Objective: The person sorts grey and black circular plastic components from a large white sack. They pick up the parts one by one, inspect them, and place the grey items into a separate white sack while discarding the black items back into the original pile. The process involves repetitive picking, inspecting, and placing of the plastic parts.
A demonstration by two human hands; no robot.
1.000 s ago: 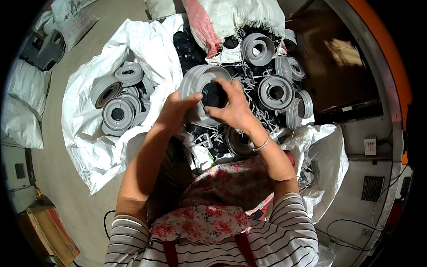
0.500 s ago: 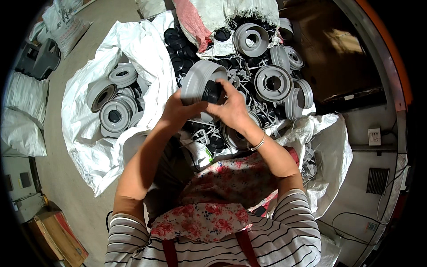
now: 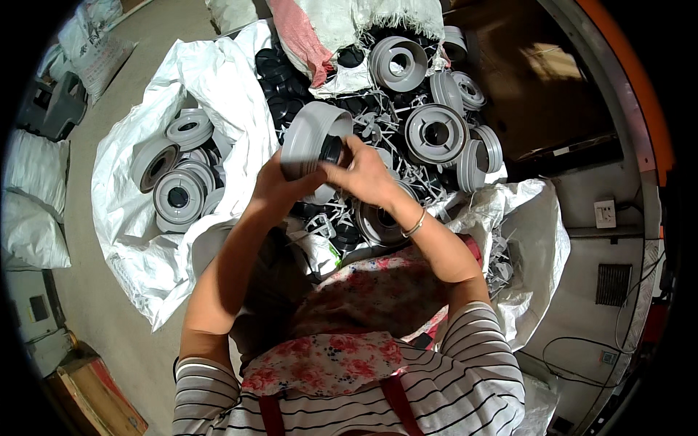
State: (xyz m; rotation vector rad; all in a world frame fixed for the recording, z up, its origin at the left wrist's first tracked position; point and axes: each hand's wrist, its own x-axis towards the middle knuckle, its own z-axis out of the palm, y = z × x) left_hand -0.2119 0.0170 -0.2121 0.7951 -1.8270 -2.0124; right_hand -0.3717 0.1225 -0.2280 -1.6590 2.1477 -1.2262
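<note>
My left hand (image 3: 280,185) grips a round grey plastic disc (image 3: 309,138) by its lower rim, holding it tilted on edge above a pile of parts. My right hand (image 3: 363,174) pinches a small black plug (image 3: 332,149) that sits at the disc's centre hub. A thin bracelet circles my right wrist. Both forearms reach up from my striped sleeves over a floral apron.
Several loose grey discs (image 3: 436,131) and black plugs (image 3: 280,80) lie heaped ahead with white plastic sprues. On the left an open white sack (image 3: 145,254) holds several grey discs with black centres (image 3: 178,200). A wall socket (image 3: 605,213) is at right, a cardboard box (image 3: 87,392) at lower left.
The disc has turned from facing me to tilted on edge, and both hands have shifted slightly. The black plug stays at the hub under my right fingers.
</note>
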